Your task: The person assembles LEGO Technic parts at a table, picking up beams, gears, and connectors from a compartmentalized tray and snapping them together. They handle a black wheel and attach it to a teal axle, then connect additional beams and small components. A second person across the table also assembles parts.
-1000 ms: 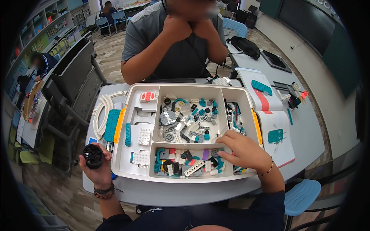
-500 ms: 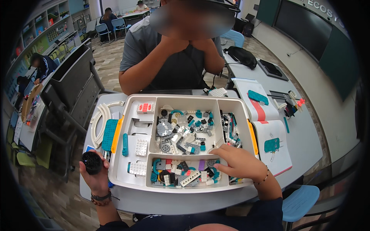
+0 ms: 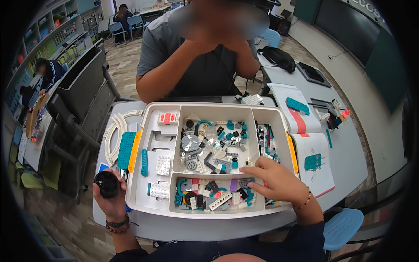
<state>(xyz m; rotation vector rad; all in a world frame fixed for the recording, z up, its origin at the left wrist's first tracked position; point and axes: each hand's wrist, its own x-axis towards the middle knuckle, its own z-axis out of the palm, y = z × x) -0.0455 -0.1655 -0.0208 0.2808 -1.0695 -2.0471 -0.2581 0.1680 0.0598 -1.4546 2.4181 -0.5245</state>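
Left hand: I see it closed around a small black round rubber wheel, held up just off the near-left corner of the tray, over the table's front-left edge.

Right hand: it lies palm down in the tray's near-right corner, fingers bent and dipped among the loose parts; I cannot tell whether they have pinched anything.

Tray: a wide white plastic sorting tray with compartments fills the middle of the grey tabletop. Its near compartment holds mixed teal, grey, black and white building pieces, where the right hand digs.

Step in hand: I judge this as picking, with the wheel already taken and a mating part being sought.

Next move: it calls, I think, for a fine fingertip pinch on one piece without spilling its neighbours.

Around: a teal perforated plate lies against the tray's left edge, beside curved white plastic track pieces. An open instruction booklet lies at the right edge. A person in a grey shirt sits at the far edge.
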